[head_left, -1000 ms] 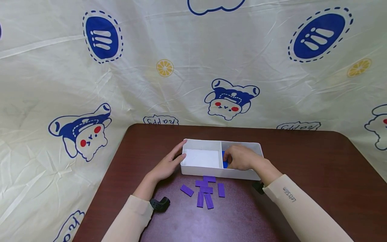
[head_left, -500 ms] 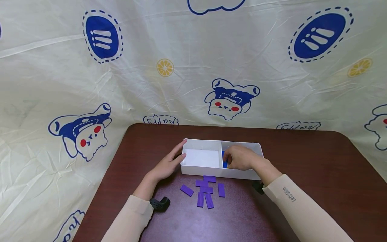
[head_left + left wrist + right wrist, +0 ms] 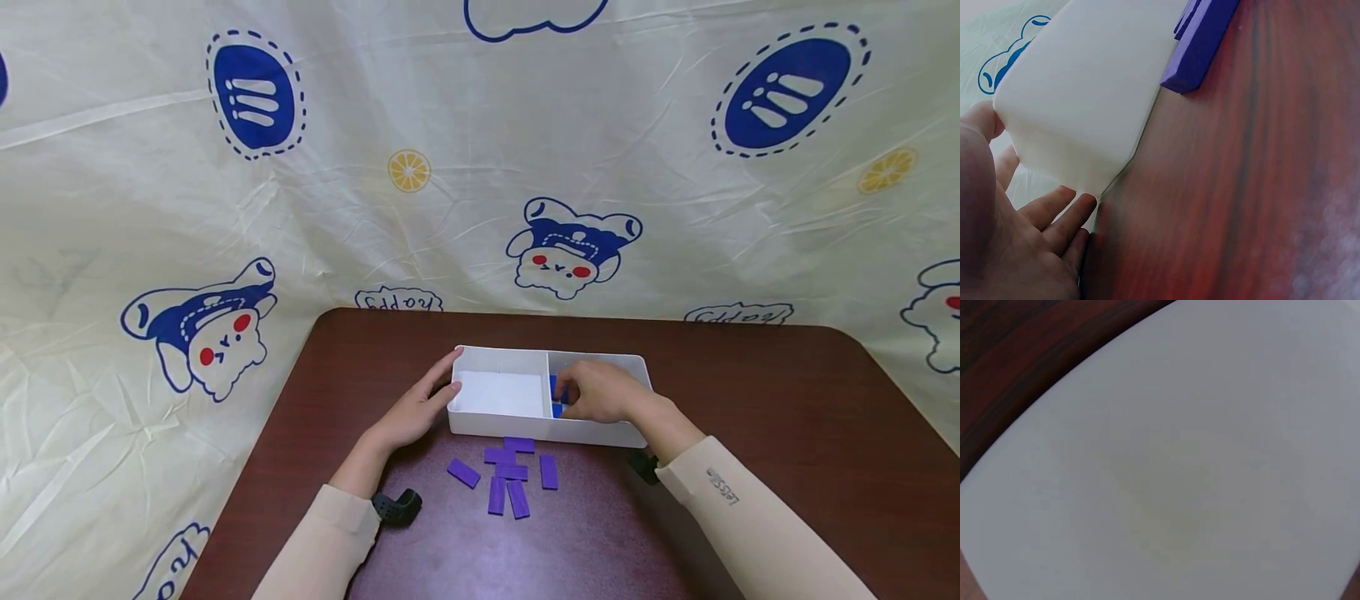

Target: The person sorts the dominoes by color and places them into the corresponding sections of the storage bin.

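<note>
A white box [image 3: 517, 426] with a divider stands on the table. My left hand [image 3: 411, 410] lies against the box's left end; in the left wrist view its fairly straight fingers [image 3: 1057, 206] touch the box wall [image 3: 1079, 81]. My right hand [image 3: 600, 390] reaches into the right compartment, fingers curled down beside the divider, and pinches a blue block [image 3: 564, 397] that its fingers mostly cover. Another blue piece [image 3: 557, 411] shows by the thumb. The right wrist view holds only the box's white wall [image 3: 1179, 456], so those fingertips are hidden there.
Several purple blocks [image 3: 512, 472] lie scattered on the brown table [image 3: 750, 392] in front of the box. One purple block [image 3: 1200, 50] is close to the box wall in the left wrist view. A printed white sheet [image 3: 450, 233] hangs behind the table.
The blue pieces under my right hand have shifted, and a light gap now shows between them. My left hand, the box and the purple blocks stay in place.
</note>
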The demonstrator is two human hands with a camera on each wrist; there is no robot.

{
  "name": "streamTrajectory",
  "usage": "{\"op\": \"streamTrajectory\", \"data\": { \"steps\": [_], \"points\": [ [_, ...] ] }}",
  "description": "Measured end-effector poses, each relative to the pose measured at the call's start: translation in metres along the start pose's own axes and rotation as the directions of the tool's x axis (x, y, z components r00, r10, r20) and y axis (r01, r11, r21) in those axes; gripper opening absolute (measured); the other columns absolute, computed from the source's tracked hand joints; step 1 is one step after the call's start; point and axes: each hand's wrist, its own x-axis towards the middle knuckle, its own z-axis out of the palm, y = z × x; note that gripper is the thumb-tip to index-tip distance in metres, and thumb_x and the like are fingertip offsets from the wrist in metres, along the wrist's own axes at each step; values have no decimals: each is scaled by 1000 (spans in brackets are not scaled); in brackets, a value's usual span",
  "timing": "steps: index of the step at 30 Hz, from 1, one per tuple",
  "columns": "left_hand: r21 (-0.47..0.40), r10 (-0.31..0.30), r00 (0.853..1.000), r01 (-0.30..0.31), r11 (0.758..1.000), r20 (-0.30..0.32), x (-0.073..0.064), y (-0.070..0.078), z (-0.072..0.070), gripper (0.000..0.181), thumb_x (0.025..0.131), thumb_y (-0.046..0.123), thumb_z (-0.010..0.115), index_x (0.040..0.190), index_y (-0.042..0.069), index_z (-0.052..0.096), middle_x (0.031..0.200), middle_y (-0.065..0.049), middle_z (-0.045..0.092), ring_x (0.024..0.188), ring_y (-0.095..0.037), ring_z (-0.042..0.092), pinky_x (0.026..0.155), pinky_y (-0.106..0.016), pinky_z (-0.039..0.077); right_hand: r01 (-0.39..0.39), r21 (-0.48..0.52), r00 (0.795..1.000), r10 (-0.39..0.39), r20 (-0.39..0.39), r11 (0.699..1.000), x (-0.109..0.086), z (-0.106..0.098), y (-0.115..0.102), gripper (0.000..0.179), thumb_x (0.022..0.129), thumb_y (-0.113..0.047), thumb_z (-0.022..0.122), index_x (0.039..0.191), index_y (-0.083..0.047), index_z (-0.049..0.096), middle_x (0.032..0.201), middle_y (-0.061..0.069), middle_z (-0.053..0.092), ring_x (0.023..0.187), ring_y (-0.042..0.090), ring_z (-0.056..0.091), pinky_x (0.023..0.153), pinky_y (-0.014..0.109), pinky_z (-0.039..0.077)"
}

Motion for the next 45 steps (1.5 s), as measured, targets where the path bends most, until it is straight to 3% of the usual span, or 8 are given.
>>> {"op": "streamTrajectory", "data": {
  "steps": [9,19,26,45],
  "points": [
    [5,-1,1000,1,1000,-2,-1,-4,0,62,112,30,47,167,30,19,169,-12,30,155,-34,33,123,-57,31,-8,12,999,9,-42,1000,-8,-3,-1,28,81,-28,89,101,-14,76,82,-1,65,80,18,57,72,34,49],
    [4,-3,1000,3,1000,-3,-2,-6,1,61,112,31,47,166,34,20,169,-9,30,155,-32,33,122,-56,33,4,5,995,-4,-96,1000,-19,-7,2,26,83,-27,87,102,-13,76,84,-4,68,81,16,59,73,35,54],
    [7,1,1000,-1,1000,-4,-1,-8,1,61,112,30,47,167,32,20,169,-10,30,155,-33,34,123,-55,32,18,-4,990,-18,-142,1000,-28,-11,2,25,85,-29,87,101,-13,77,86,-3,69,80,15,59,68,31,51],
    [2,18,1000,-18,1000,1,1,-2,1,61,112,29,46,167,29,19,170,-11,28,155,-34,32,123,-57,30,47,21,974,-41,-223,999,-54,-20,-9,24,86,-27,86,103,-12,77,90,0,70,79,13,58,66,27,50]
  ]
}}
